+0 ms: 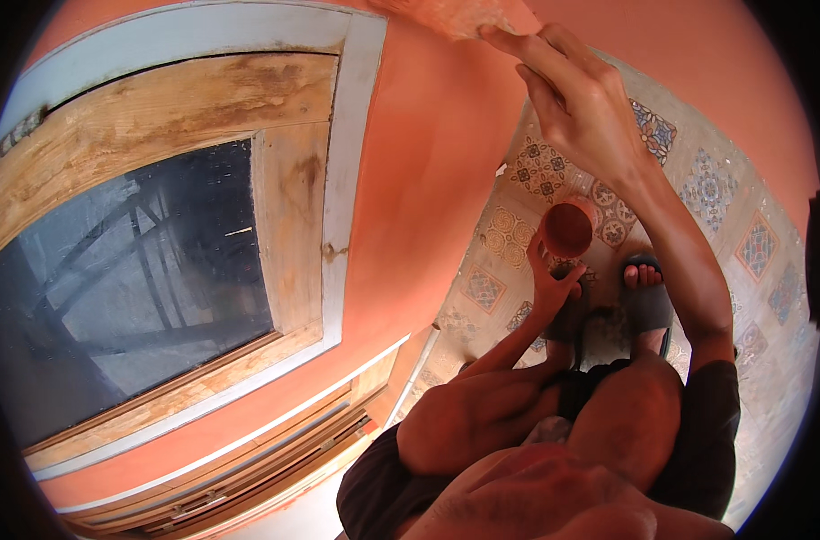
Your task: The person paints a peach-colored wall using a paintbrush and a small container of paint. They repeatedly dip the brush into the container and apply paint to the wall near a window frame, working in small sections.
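In my left hand [555, 283] is a small round cup [566, 229], its inside dark red, held low above the floor near my feet. My fingers and thumb are around its near side. My right hand [585, 101] is raised and stretched forward to the orange-painted wall [437, 155], high in the view. Its fingertips reach a rough, paler, blotchy patch [464, 17] at the top edge. Whether that patch is wall surface or something held, such as a cloth, I cannot tell.
At left, a wooden window frame [295, 196] with dark glass [160, 270] sits in a pale grey surround [356, 121]. More wooden framing [302, 445] stands lower left. Patterned floor tiles [507, 236] lie under my sandalled feet [642, 273]. Another orange wall [706, 61] rises beyond.
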The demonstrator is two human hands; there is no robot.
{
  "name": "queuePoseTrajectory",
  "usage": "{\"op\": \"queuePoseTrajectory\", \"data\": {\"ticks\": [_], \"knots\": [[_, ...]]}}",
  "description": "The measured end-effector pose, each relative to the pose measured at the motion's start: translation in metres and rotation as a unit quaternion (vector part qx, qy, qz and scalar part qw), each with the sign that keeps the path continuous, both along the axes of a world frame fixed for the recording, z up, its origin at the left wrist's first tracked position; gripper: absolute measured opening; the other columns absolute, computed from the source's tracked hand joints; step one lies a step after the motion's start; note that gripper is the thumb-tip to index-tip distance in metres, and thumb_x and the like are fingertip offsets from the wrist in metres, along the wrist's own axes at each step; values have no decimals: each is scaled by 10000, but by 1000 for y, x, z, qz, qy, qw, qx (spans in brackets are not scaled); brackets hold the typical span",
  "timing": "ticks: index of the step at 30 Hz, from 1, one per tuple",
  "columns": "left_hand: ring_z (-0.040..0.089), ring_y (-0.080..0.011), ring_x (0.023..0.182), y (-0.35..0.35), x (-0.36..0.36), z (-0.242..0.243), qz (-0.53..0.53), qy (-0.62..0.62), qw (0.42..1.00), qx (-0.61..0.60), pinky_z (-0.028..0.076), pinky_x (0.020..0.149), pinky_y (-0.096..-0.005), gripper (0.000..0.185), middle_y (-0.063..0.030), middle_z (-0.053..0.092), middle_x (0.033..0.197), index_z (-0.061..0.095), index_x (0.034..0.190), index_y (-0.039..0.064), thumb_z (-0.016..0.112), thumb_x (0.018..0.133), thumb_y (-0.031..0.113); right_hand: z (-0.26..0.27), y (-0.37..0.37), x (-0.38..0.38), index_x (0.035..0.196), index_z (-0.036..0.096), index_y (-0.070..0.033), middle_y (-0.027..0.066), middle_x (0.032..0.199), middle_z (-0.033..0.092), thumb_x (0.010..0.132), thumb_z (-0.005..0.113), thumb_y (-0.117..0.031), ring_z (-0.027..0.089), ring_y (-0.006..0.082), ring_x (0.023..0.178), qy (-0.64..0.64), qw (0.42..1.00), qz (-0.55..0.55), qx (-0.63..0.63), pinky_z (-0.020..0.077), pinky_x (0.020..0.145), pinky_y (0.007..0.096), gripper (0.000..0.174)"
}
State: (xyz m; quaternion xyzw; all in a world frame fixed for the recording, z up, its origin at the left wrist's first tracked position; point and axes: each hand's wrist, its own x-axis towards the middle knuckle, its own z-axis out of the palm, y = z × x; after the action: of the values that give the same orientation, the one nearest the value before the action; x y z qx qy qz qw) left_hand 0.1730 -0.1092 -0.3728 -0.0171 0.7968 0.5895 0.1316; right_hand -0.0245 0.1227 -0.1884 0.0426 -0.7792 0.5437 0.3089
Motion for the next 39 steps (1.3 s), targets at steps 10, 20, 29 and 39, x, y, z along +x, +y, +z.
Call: {"op": "queuePoseTrajectory", "data": {"ticks": [10,20,29,39], "knots": [[316,-313,1474,-15,8,0,-5,2,1000,-28,329,1216,-496,1071,-159,297,1547,187,1577,64,860,746,16,-9,-2,29,1329,631,-87,160,1001,656,885,560,129,689,308,806,-108,992,63,-23,543,722,424,499],[340,-354,1448,-24,10,4,6,12,997,-76,355,1168,-513,1055,-204,292,1537,220,1564,16,876,741,77,-15,-41,50,1314,612,-38,192,1187,703,911,521,113,721,293,1058,-188,959,206,-55,567,876,413,439],[353,-344,1442,-22,15,-1,9,12,998,-67,367,1166,-494,1013,-184,310,1529,236,1558,24,860,760,59,-40,33,-12,1266,667,-47,89,1134,732,971,607,12,646,144,859,-195,966,148,-81,542,769,315,307],[335,-328,1462,-28,14,-3,23,-2,997,-70,352,1190,-490,964,-167,293,1545,237,1549,34,829,789,15,-63,-17,20,1271,701,-137,193,1082,719,931,580,35,697,306,888,-192,957,179,-127,539,834,432,400]]}}
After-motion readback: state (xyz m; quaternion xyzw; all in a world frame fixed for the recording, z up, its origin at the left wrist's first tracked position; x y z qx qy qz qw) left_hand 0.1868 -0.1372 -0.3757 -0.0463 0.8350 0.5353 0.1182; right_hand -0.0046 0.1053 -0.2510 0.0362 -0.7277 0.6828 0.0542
